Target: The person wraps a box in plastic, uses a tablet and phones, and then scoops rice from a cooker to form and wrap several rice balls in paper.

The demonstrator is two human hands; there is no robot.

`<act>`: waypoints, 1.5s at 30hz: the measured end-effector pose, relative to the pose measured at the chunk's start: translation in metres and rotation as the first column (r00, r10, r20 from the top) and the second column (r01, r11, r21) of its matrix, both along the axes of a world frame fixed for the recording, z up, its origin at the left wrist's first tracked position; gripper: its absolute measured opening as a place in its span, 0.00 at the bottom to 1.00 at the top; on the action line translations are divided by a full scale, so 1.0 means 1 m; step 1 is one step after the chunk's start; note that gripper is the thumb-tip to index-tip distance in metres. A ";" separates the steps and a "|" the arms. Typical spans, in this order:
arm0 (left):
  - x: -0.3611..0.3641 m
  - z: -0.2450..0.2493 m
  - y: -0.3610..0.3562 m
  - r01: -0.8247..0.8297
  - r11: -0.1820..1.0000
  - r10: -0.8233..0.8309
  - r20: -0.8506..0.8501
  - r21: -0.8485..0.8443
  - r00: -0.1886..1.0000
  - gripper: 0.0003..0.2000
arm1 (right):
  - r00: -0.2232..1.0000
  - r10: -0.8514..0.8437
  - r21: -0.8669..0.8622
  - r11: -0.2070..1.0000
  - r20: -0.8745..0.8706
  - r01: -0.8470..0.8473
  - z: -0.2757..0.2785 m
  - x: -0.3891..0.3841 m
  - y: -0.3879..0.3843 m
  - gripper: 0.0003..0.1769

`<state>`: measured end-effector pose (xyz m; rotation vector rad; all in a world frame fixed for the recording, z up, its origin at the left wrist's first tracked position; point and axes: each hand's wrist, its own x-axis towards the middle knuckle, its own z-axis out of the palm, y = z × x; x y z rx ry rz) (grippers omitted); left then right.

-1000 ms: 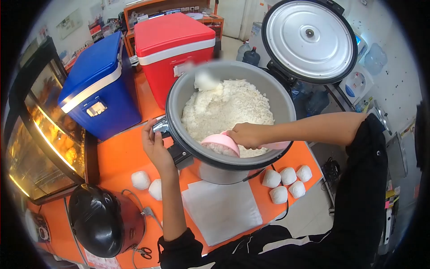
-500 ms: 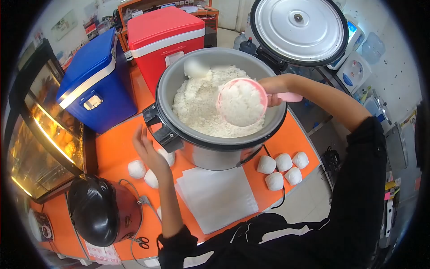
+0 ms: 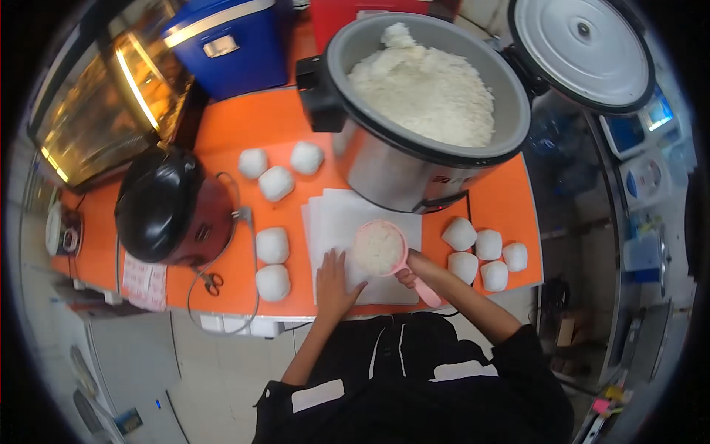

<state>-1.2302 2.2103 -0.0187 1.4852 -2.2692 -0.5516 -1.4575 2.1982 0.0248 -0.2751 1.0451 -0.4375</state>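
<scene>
My right hand (image 3: 411,271) is closed round the handle of a pink scoop (image 3: 427,291). White rice (image 3: 379,248) fills the scoop, which is over a stack of white paper sheets (image 3: 336,211). My left hand (image 3: 336,285) lies on the left part of the paper, its fingers spread and nothing in them. Behind the paper stands a large open cooker (image 3: 384,166) with a heap of rice (image 3: 436,92) inside. White wrapped bundles (image 3: 276,183) sit on the orange table left of the paper, and several more bundles (image 3: 489,245) sit on its right.
A black and red cooker (image 3: 211,214) stands at the left, with a cord and scissors (image 3: 214,283) beside it. Further back are a lit glass food case (image 3: 103,111), a blue cooler box (image 3: 240,63) and a red one (image 3: 336,18). The cooker's raised lid (image 3: 584,52) is at the back right.
My right hand has brought the filled scoop from above the cooker down over the paper. My left hand has moved from beside the cooker onto the sheets. The view has tilted downward.
</scene>
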 end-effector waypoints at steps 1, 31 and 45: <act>-0.003 -0.011 0.007 -0.024 1.000 0.024 0.009 -0.002 1.000 0.32 | 0.994 0.020 -0.003 1.000 -0.106 -0.021 -0.021 0.006 -0.002 0.20; 0.063 -0.017 0.018 0.184 0.974 -0.140 -0.294 0.129 0.945 0.26 | 0.430 -0.599 -0.522 -0.023 -0.676 -0.853 0.139 -0.003 0.006 0.25; 0.067 -0.022 0.004 0.211 0.975 -0.222 -0.293 -0.069 0.930 0.08 | 0.036 -0.941 -0.194 0.031 -0.336 -0.981 0.222 -0.017 -0.091 0.11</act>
